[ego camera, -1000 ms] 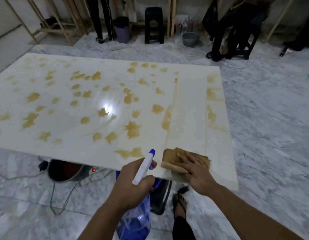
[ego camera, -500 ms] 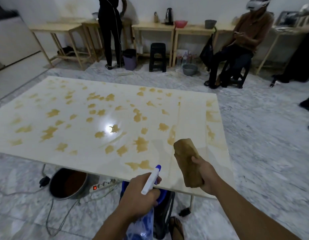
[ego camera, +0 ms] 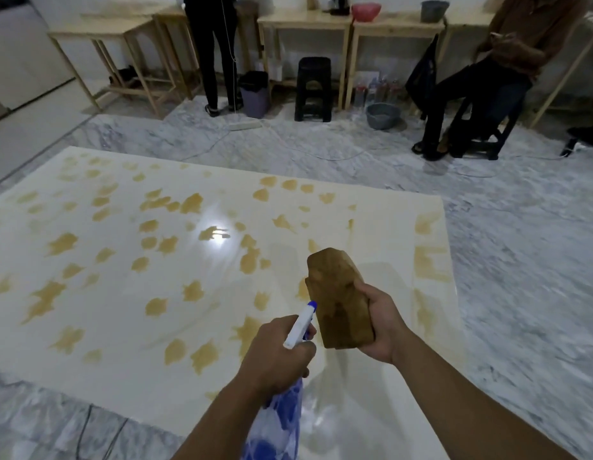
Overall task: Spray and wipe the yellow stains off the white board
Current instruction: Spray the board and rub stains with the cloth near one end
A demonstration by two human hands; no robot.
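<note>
A left hand (ego camera: 275, 353) grips a blue-and-white plastic spray bottle (ego camera: 290, 376), nozzle aimed up and away over the stained white board (ego camera: 129, 283); right-hand fingers (ego camera: 376, 295) clamp a yellow-brown folded cloth (ego camera: 338, 300) just beyond the nozzle, long axis running away from the wrist

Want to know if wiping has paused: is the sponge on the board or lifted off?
Lifted: the right hand holds the sponge above the board.

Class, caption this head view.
Left hand holds spray bottle, right hand lifts stained cloth over blotched white board.
</note>
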